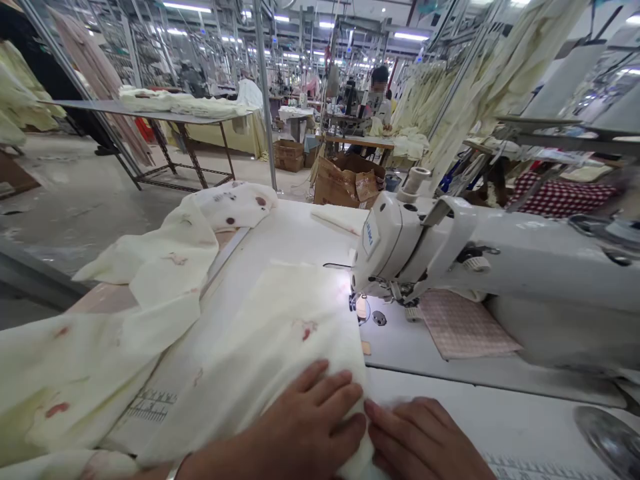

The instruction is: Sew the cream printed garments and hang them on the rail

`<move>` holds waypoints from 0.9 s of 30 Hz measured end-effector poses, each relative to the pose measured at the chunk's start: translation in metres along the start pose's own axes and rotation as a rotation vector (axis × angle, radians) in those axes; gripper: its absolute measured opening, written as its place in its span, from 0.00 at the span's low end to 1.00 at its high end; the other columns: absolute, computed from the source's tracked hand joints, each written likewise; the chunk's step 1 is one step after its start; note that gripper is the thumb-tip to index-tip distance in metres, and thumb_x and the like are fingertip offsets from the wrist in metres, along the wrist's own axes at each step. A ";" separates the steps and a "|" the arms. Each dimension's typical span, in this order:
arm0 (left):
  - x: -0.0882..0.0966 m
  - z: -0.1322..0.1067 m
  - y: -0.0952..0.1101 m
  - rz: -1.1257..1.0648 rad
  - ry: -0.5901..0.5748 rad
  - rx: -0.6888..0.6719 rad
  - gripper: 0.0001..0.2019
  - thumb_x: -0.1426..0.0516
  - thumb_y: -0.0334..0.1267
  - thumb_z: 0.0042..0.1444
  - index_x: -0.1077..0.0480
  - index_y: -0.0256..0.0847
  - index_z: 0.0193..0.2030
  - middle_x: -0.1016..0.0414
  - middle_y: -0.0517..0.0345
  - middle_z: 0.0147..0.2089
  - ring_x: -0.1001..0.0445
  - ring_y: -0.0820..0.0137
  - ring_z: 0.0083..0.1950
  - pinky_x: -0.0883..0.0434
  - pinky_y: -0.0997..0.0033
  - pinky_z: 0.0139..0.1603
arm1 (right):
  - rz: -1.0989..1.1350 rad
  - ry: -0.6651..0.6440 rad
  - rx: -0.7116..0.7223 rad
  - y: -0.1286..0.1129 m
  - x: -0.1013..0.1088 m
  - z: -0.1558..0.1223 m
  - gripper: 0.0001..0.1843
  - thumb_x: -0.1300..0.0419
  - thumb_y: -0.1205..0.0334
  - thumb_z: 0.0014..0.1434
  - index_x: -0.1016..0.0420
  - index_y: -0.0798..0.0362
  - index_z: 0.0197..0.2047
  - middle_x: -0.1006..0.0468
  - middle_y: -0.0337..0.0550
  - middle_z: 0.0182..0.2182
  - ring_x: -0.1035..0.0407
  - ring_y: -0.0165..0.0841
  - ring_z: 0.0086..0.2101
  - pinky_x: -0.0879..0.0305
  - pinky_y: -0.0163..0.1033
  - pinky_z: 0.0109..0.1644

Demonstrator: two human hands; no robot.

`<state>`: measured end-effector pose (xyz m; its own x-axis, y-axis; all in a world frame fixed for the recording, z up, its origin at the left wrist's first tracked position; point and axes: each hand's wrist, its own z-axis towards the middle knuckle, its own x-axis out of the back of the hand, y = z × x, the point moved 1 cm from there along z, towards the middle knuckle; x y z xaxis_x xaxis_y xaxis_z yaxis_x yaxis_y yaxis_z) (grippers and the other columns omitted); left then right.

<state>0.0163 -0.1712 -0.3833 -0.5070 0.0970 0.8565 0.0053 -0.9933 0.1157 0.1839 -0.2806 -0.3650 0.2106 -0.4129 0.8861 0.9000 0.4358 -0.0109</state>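
A cream fabric piece (280,320) with small reddish printed motifs lies on the sewing machine's white table, its right edge running under the presser foot (353,301). My left hand (305,420) rests on this piece near its right edge, outer fingers laid on the cloth and the index finger curled in at the edge; its thumb is hidden. Close beside it, my right hand (420,437) pinches the same edge between bent fingers, partly out of the picture at the bottom. The white sewing machine head (395,233) stands beyond my hands, with its lamp lit at the needle.
More printed cream cloth (165,267) drapes over the table's left side. A pink checked cloth (465,327) lies under the machine arm. Behind stand a cardboard box (345,183) and a metal-legged table (110,107) with stacked cloth. A person (380,90) sits farther back.
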 end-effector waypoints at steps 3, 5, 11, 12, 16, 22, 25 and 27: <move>0.012 0.012 -0.023 -0.138 -0.238 0.042 0.24 0.54 0.58 0.59 0.34 0.40 0.48 0.33 0.52 0.55 0.38 0.62 0.58 0.49 0.56 0.64 | 0.050 -0.013 0.021 0.015 -0.004 0.013 0.11 0.50 0.71 0.61 0.27 0.57 0.40 0.22 0.45 0.41 0.32 0.31 0.32 0.38 0.39 0.36; 0.015 0.021 -0.040 -0.171 -0.302 0.044 0.20 0.54 0.53 0.61 0.33 0.41 0.47 0.34 0.51 0.56 0.39 0.62 0.58 0.50 0.55 0.64 | 0.083 0.015 0.005 0.026 -0.008 0.021 0.10 0.48 0.73 0.60 0.27 0.58 0.41 0.22 0.46 0.42 0.33 0.32 0.33 0.39 0.40 0.36; 0.007 0.043 -0.087 -0.161 -0.344 -0.042 0.18 0.50 0.49 0.60 0.33 0.39 0.48 0.36 0.45 0.55 0.37 0.60 0.53 0.42 0.55 0.56 | 0.132 -0.052 -0.136 0.061 -0.027 0.040 0.09 0.45 0.69 0.59 0.26 0.54 0.42 0.26 0.47 0.39 0.35 0.34 0.36 0.39 0.41 0.38; 0.005 0.047 -0.095 -0.150 -0.347 -0.062 0.17 0.50 0.48 0.61 0.33 0.39 0.49 0.36 0.45 0.55 0.37 0.60 0.52 0.41 0.56 0.55 | 0.121 -0.063 -0.152 0.065 -0.030 0.042 0.10 0.46 0.69 0.59 0.26 0.54 0.42 0.26 0.47 0.37 0.35 0.34 0.36 0.38 0.42 0.39; 0.002 0.060 -0.121 -0.122 -0.327 -0.101 0.15 0.48 0.46 0.60 0.33 0.39 0.47 0.34 0.47 0.51 0.36 0.63 0.49 0.39 0.60 0.53 | 0.071 -0.025 -0.173 0.076 -0.041 0.045 0.11 0.47 0.68 0.60 0.26 0.56 0.44 0.28 0.45 0.30 0.35 0.34 0.34 0.39 0.43 0.40; 0.008 0.076 -0.136 -0.079 -0.260 -0.041 0.23 0.62 0.48 0.64 0.32 0.38 0.42 0.35 0.58 0.48 0.35 0.69 0.50 0.38 0.65 0.55 | 0.067 -0.026 -0.189 0.076 -0.043 0.046 0.11 0.47 0.69 0.60 0.27 0.55 0.45 0.27 0.44 0.31 0.35 0.33 0.33 0.39 0.41 0.40; 0.009 0.064 -0.116 -0.030 -0.249 0.059 0.20 0.59 0.47 0.64 0.32 0.38 0.45 0.34 0.55 0.51 0.35 0.66 0.52 0.37 0.61 0.55 | 0.087 -0.016 -0.170 0.063 -0.028 0.049 0.11 0.48 0.69 0.60 0.28 0.55 0.44 0.27 0.45 0.32 0.35 0.33 0.34 0.40 0.42 0.39; 0.005 0.039 -0.082 0.050 -0.225 0.174 0.20 0.53 0.51 0.61 0.33 0.37 0.49 0.34 0.48 0.53 0.36 0.60 0.54 0.37 0.55 0.54 | 0.128 -0.010 -0.167 0.047 -0.015 0.049 0.11 0.48 0.70 0.60 0.29 0.56 0.45 0.28 0.44 0.31 0.36 0.33 0.33 0.40 0.40 0.36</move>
<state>0.0469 -0.0868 -0.3692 -0.2988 0.0795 0.9510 0.1831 -0.9732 0.1389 0.2041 -0.2147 -0.3557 0.3240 -0.3547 0.8770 0.9173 0.3447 -0.1995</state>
